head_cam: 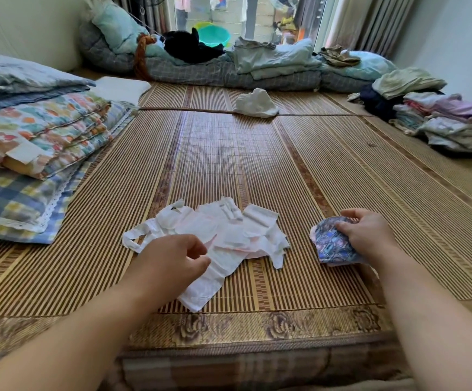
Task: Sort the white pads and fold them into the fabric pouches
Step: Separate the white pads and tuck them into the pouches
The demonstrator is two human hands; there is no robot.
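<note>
The white pads point(229, 232) lie in a loose, overlapping heap on the bamboo mat point(229, 153) at the lower centre of the frame. The heap spreads more from left to right than from near to far. One longer pad trails out of it toward the bottom edge, its long axis running diagonally down and a little left.

The left hand point(173, 255) sits on the heap's lower left edge, directly over the top of that trailing pad, with its fingers curled in toward the thumb. Whether this grip has actually pinched a sheet or only hovers against it cannot be told from here.

The right hand point(366, 232) is at the lower right, its fingers and thumb wrapped round a blue patterned fabric pouch point(330, 244) that rests on the mat. The pouch lies just right of the heap, with a bare strip of mat between them.

The left hand is clearly the nearer one to the pads, so the likely next move is to draw one pad free and carry it rightward to the pouch. The sheets overlap, so more than one may lift together
</note>
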